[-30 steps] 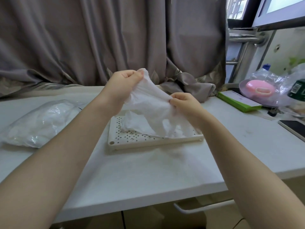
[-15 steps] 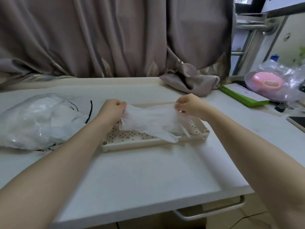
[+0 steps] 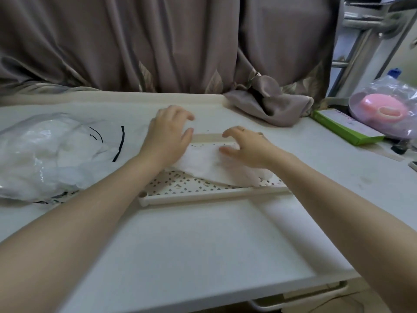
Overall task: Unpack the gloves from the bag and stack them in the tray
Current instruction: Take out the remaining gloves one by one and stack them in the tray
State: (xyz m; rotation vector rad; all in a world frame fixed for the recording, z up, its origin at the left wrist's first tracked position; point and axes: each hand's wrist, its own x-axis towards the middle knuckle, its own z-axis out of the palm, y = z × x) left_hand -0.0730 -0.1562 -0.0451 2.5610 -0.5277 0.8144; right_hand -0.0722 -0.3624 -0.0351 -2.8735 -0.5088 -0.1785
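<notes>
A thin white glove (image 3: pixel 209 164) is laid flat in the perforated cream tray (image 3: pixel 203 195), toward the tray's far side, with its right end hidden under the right hand. The left hand (image 3: pixel 168 137) is placed over the glove's left end, fingers loosely spread and slightly bent, nothing gripped; whether the palm actually rests on the glove cannot be told. The right hand (image 3: pixel 244 146) is held over the glove's right part, fingers spread wide and relaxed, nothing pinched. The tray is set near the middle of the white table (image 3: pixel 203 245). A clear plastic bag (image 3: pixel 45 154) of white gloves is seen to the left, well apart from the tray. A green box (image 3: pixel 345 128) is placed at the far right, and a grey curtain (image 3: pixel 158 41) is hung behind the table.
</notes>
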